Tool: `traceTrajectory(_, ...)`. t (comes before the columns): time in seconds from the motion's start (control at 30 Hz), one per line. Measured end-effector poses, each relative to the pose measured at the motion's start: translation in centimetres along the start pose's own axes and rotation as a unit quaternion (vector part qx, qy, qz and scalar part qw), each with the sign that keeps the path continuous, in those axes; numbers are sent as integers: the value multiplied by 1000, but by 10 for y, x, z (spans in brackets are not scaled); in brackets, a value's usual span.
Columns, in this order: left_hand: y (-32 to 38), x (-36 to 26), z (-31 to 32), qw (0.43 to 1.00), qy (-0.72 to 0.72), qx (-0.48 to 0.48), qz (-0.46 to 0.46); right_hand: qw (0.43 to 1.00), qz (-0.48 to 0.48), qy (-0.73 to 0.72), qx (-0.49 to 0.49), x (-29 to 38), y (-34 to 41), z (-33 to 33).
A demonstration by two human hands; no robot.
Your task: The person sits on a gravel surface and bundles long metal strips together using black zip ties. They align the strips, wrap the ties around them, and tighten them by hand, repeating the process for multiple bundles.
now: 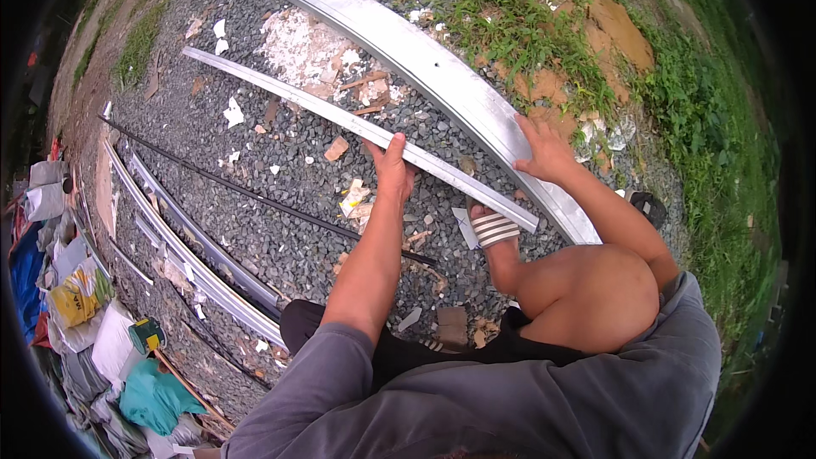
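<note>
My left hand [396,169] grips a narrow metal channel [306,97] near its middle, thumb on top and the other fingers hidden beneath. The channel runs from the upper left down to just above my sandalled foot [494,226]. To its right, and apart from it, lies a much wider stack of silvery metal profiles [408,44], which look bent through the lens. My right hand [547,148] rests on the right edge of this stack near its close end, fingers spread over the metal.
Gravel [255,229] covers the ground, strewn with white fragments. A thin dark rod [255,194] and several long metal strips [185,261] lie to the left. Filled sacks [115,341] and a green bag [156,395] are piled at the far left. Grass [510,19] grows on the right.
</note>
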State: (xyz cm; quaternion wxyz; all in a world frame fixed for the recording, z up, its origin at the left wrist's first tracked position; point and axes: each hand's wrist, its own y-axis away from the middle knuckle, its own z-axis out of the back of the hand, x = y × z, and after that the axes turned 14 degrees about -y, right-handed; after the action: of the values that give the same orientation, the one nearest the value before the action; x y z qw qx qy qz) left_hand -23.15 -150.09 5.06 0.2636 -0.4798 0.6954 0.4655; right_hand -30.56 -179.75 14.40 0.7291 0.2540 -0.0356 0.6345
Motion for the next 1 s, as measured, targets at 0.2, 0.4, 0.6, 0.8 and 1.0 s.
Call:
traceTrajectory(0.2, 3, -4, -6, 1000, -10, 2, 1, 997, 44, 48, -39, -50, 78, -26)
traceTrajectory(0.4, -6, 7, -13, 999, -33, -14, 13, 973, -126, 194, -7, -42, 153, -60)
traceTrajectory(0.6, -9, 14, -23, 999, -45, 21, -3, 955, -208, 212, -13, -39, 151, -77)
traceTrajectory(0.8, -7, 12, -26, 998, -49, 13, 25, 981, -98, -31, -167, -85, 147, -87)
traceTrajectory(1.0, -6, 5, -28, 998, -54, 26, 34, 908, -219, -347, 89, -178, 86, -53)
